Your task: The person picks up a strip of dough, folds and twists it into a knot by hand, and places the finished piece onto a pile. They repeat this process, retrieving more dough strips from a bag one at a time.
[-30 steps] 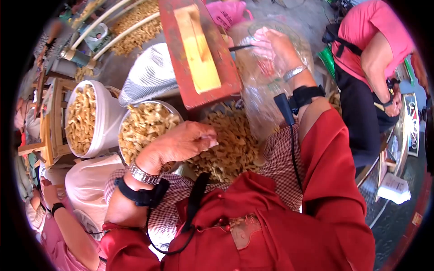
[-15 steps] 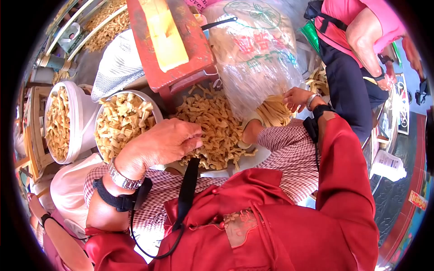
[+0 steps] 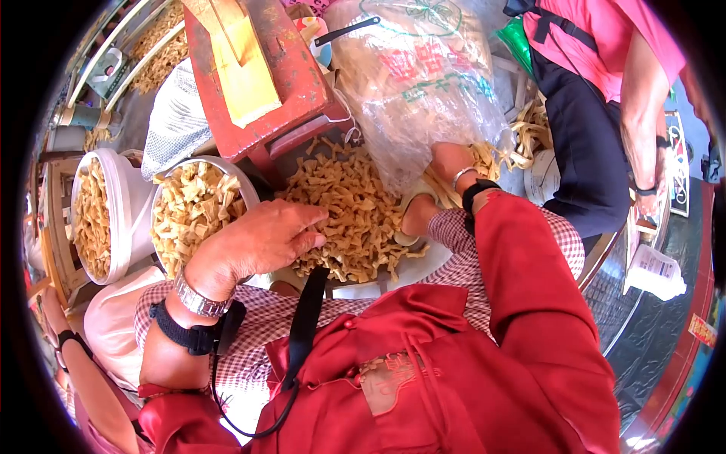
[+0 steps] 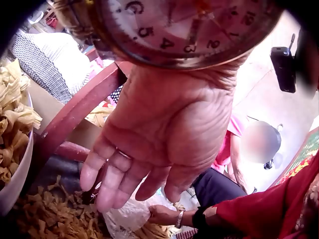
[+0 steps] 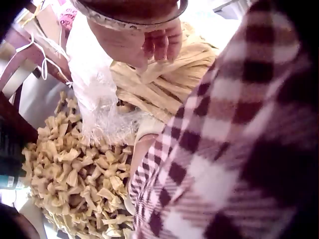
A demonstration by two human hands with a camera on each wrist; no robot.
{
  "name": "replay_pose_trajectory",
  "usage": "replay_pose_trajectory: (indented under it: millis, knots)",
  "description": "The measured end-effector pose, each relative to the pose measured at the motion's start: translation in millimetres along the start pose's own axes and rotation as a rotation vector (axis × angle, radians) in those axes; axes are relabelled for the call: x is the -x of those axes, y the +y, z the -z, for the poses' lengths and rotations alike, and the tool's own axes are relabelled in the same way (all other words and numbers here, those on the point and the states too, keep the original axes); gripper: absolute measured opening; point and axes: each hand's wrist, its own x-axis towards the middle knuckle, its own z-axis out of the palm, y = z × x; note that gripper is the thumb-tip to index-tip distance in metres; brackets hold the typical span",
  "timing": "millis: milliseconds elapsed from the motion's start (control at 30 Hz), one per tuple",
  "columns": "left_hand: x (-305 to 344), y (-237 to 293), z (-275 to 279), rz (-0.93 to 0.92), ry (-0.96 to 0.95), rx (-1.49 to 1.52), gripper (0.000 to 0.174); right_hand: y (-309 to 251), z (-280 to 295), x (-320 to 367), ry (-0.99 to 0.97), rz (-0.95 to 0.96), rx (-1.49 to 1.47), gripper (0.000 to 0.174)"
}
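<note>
My left hand (image 3: 268,234) hovers over the near left of a pile of knotted tan strips (image 3: 348,200). Its fingers are loosely extended with nothing held, as the left wrist view also shows. At the mouth of a clear plastic bag (image 3: 423,83), my right hand (image 3: 450,159) reaches down to long flat tan strips (image 5: 149,92). In the right wrist view its fingers bend down onto those strips; I cannot tell whether they grip any. The bag's loose edge hangs beside that hand, partly over the strips.
A red stool (image 3: 302,76) carrying a yellow wooden piece (image 3: 246,72) stands beyond the pile. White buckets of knotted strips, one nearer (image 3: 251,193) and one farther (image 3: 136,216), are at left. A person in pink (image 3: 643,60) sits at right. A black handle (image 3: 348,30) juts beside the stool.
My right hand has come down from above the bag beside the stool, where it was by the black handle, to the strips at the bag's mouth. The left hand stays over the pile, its fingers looser.
</note>
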Motion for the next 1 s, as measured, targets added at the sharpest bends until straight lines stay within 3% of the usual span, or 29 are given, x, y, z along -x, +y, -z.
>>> replay_pose_trajectory:
  millis: [100,200,300,400,533,733,1000]
  knots:
    - [-1,1,1,0.007,0.019,0.008,0.037,-3,-17,-8,0.174,-0.042,0.079,0.014]
    - [-2,0,-1,0.003,0.054,0.007,0.036,-8,-21,-12,0.182,-0.084,0.121,0.015]
    - [-4,-2,-2,0.008,0.066,-0.019,0.036,-3,-52,-20,0.575,-0.026,0.159,0.019]
    - [-5,-4,-3,0.032,0.066,-0.018,0.036,-2,-43,-23,0.126,-0.05,0.187,0.021]
    - [-8,-1,-1,0.074,0.037,-0.028,0.036,0,-49,-25,0.168,-0.034,0.199,0.018]
    - [-10,3,1,0.069,0.026,-0.047,0.04,2,-36,-27,0.082,-0.004,0.166,0.014]
    - [-5,9,2,0.073,0.045,-0.063,0.037,8,-3,-13,0.081,0.093,-0.044,0.017]
